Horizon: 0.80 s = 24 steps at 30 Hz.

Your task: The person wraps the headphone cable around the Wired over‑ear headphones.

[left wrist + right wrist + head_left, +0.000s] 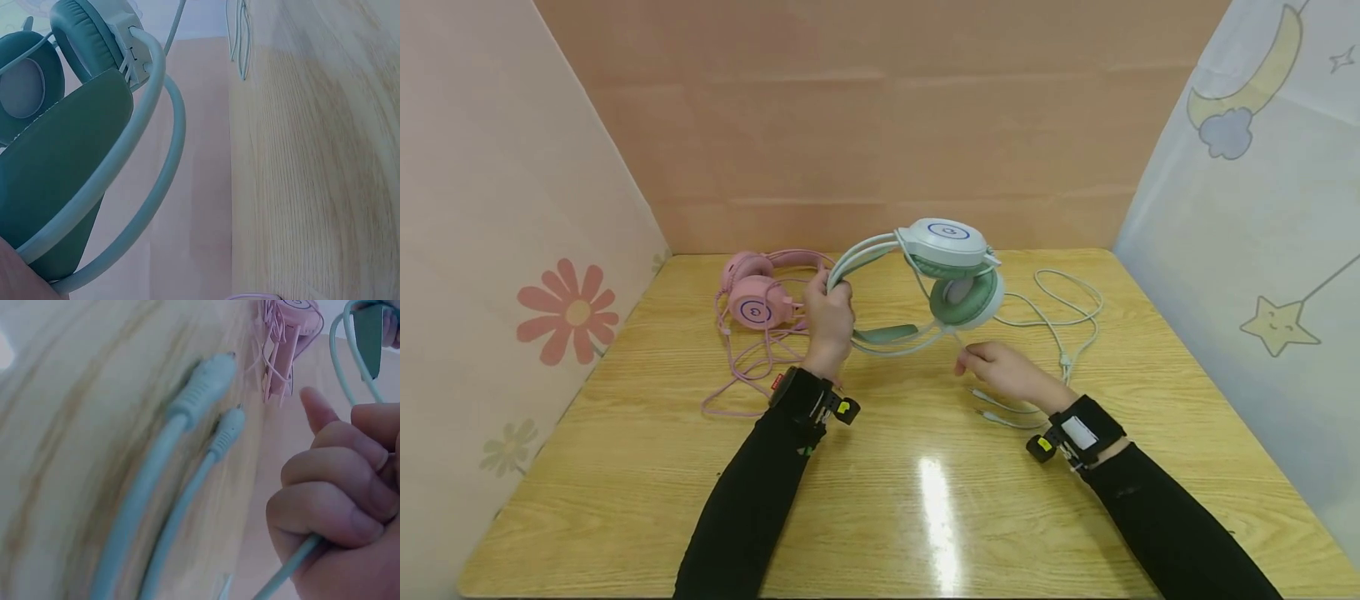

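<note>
Pale green headphones (951, 242) with darker green ear pads are raised above the table, lying sideways in the head view. My left hand (830, 321) grips them by the headband, whose twin tubes and green pad (69, 169) fill the left of the left wrist view. My right hand (1003, 369) curls its fingers round the pale green cable (290, 565) below the lower ear cup. From there the cable runs in loops (1086, 312) over the table at the right. Its two plugs (209, 381) lie on the wood close to the right hand.
Pink headphones (760, 302) lie at the table's back left, with their pink cable (730, 392) tangled beside them, partly behind my left hand. The wooden table (625, 492) ends at a pinkish-brown back wall (880, 125), and patterned sheets (1262, 217) stand at both sides.
</note>
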Available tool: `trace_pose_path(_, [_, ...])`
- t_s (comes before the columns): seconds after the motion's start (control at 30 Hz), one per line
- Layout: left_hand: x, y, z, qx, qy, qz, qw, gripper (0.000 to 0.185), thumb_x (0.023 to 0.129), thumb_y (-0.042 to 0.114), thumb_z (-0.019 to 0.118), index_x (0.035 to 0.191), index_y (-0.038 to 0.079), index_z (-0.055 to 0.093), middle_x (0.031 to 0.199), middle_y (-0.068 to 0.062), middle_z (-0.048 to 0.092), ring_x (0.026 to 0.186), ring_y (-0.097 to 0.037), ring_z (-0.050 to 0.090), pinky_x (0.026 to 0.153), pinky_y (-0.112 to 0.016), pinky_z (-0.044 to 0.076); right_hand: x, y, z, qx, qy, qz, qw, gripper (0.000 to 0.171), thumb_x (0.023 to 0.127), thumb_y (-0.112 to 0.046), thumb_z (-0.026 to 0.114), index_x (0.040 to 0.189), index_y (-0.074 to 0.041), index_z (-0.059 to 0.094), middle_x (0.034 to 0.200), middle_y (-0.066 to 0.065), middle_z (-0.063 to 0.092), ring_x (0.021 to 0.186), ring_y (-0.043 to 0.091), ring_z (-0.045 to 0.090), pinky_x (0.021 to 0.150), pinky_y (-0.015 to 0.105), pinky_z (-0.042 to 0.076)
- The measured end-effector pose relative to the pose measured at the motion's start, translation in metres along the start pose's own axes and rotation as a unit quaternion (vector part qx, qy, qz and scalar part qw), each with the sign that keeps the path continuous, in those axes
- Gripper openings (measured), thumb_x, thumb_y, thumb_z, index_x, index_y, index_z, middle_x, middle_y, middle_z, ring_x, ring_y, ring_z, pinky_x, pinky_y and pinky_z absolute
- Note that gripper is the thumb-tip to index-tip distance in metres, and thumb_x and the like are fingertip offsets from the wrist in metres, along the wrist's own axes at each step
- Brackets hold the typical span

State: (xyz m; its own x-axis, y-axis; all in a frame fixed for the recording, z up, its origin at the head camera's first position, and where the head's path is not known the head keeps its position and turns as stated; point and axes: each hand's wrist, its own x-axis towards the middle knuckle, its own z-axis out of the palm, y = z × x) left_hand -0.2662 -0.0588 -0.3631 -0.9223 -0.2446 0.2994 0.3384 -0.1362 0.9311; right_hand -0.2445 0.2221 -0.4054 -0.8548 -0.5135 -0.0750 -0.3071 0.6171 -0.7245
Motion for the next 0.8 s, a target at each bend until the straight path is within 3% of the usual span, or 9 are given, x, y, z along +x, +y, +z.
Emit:
trace_pose_path(0.2, [0.000,0.001,-0.002,0.038,0.006,0.015,0.9992,0.021,0.093,0.000,0.045,0.076,0.011,0.040,0.064,0.000,0.029,0.048,-0.011,0.028,0.050,-0.027,0.022,-0.009,-0.008,0.002,-0.056,0.005,-0.018,0.998,0.041,0.112,-0.027,0.037,0.107,-0.002,0.070,0.100,0.008,0.068,0.069,0.017,0.049,0.072,0.037,0.043])
trace_pose_path(0.33, [0.001,-0.001,-0.002,0.062,0.009,0.031,0.9976,0.024,0.093,-0.001,0.046,0.074,0.011,0.038,0.065,0.000,0.025,0.051,-0.011,0.024,0.054,-0.027,0.021,-0.013,-0.011,0.002,-0.075,0.004,-0.023,0.997,0.040,0.111,-0.026,0.038,0.109,-0.001,0.069,0.102,0.009,0.070,0.074,0.016,0.053,0.073,0.037,0.045])
trace_pose_path(0.6, [0.004,-0.005,-0.005,0.118,0.020,0.065,0.9907,0.021,0.091,-0.001,0.048,0.075,0.011,0.041,0.064,0.000,0.024,0.054,-0.013,0.023,0.057,-0.030,0.021,-0.021,-0.016,0.003,-0.131,0.006,-0.035,0.991,0.035,0.110,-0.023,0.042,0.100,-0.004,0.070,0.094,0.007,0.071,0.075,0.014,0.061,0.075,0.039,0.051])
trace_pose_path(0.8, [0.005,-0.007,-0.008,0.177,0.019,0.113,0.9775,0.013,0.086,0.000,0.050,0.078,0.009,0.044,0.064,0.001,0.024,0.054,-0.016,0.023,0.058,-0.033,0.022,-0.028,-0.022,0.007,-0.186,-0.004,-0.036,0.982,0.036,0.110,-0.027,0.042,0.088,-0.011,0.065,0.068,-0.007,0.054,0.061,0.008,0.049,0.064,0.031,0.044])
